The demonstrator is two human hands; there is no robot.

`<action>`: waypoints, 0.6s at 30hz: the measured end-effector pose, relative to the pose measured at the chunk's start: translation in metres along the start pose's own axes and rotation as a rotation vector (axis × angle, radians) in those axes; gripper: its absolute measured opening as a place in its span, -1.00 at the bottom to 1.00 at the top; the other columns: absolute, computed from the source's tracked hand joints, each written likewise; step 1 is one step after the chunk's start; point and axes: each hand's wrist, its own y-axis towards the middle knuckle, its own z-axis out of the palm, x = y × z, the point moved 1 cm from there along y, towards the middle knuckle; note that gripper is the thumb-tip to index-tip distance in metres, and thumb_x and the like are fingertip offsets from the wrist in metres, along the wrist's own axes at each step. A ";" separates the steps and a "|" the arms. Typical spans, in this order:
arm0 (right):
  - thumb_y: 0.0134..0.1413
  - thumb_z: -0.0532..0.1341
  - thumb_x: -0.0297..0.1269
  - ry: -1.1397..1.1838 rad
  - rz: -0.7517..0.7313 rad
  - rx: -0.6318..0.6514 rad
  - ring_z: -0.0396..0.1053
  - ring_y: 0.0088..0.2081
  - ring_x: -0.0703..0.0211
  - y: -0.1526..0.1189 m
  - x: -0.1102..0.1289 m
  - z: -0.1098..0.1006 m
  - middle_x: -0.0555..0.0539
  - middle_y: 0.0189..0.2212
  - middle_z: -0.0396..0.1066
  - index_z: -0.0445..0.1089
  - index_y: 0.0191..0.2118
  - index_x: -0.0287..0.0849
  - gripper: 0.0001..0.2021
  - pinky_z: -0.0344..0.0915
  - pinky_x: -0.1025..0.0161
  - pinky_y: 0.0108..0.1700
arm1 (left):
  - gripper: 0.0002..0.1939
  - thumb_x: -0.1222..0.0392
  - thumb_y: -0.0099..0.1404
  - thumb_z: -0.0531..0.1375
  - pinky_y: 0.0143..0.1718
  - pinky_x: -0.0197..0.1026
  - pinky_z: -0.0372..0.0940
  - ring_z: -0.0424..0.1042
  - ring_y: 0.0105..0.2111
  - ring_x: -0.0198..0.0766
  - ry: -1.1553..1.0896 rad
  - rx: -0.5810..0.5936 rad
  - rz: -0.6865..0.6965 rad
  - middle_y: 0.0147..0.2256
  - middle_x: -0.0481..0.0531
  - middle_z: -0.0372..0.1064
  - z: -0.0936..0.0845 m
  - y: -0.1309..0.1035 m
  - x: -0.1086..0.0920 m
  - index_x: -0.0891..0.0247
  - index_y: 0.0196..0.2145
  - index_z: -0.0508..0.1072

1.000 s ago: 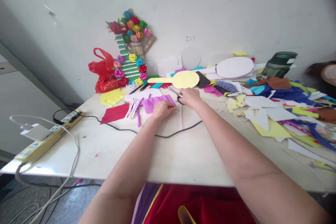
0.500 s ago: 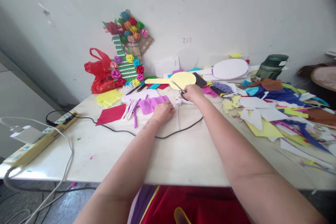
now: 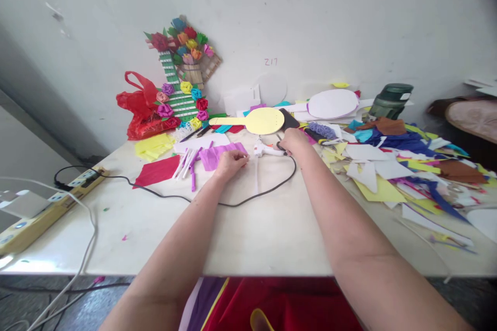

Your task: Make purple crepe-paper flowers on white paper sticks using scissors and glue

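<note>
My right hand (image 3: pixel 294 142) is closed around the dark handles of a pair of scissors (image 3: pixel 278 137), blades pointing away from me. Just left of it lies a white glue gun (image 3: pixel 267 150), a clear glue stick hanging from it toward me. My left hand (image 3: pixel 231 164) rests at the right end of a strip of purple crepe paper (image 3: pixel 212 157), fingers pinched together; what is in the fingertips is too small to name. Rolled white and purple sticks (image 3: pixel 189 163) lie left of that strip. Behind the glue gun is a yellow paddle-shaped cutout (image 3: pixel 265 121).
A black cord (image 3: pixel 171 195) curves across the table from the power strip (image 3: pixel 46 214). Paper scraps (image 3: pixel 382 170) heap at the right, below a green bottle (image 3: pixel 391 102). A paper-flower decoration (image 3: pixel 182 80) and a red bag (image 3: pixel 143 106) stand against the wall at left.
My right hand has lowered the scissors from over the yellow cutout to beside the glue gun. My left hand's fingers have lifted into a pinch. The camera view has shifted slightly.
</note>
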 end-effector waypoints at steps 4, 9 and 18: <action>-0.15 0.24 -0.29 0.014 -0.042 0.077 0.44 -0.48 0.04 0.000 0.001 0.000 -0.22 -0.59 0.45 0.50 -0.30 -0.31 -0.75 0.33 0.24 -0.44 | -0.82 0.15 -0.05 0.25 -0.49 -0.27 0.24 0.36 -0.57 -0.31 -0.035 0.015 -0.007 -0.60 -0.02 0.39 0.002 0.001 0.002 0.29 -0.46 0.50; -0.11 0.23 -0.23 0.050 -0.013 0.221 0.44 -0.51 0.09 0.001 0.004 0.001 -0.20 -0.56 0.47 0.50 -0.29 -0.30 -0.73 0.33 0.26 -0.46 | -0.80 0.15 -0.08 0.28 -0.47 -0.25 0.28 0.37 -0.57 -0.30 -0.091 -0.002 -0.044 -0.60 -0.01 0.39 0.000 0.000 0.000 0.31 -0.46 0.50; -0.17 0.23 -0.22 -0.046 -0.105 -0.138 0.39 -0.12 -0.06 -0.006 0.021 0.010 -0.32 -0.17 0.44 0.44 -0.13 -0.27 -0.59 0.30 0.21 -0.23 | -0.77 0.13 -0.14 0.33 -0.41 -0.21 0.33 0.37 -0.56 -0.33 -0.274 0.009 -0.097 -0.59 -0.01 0.39 -0.001 -0.002 -0.007 0.33 -0.52 0.48</action>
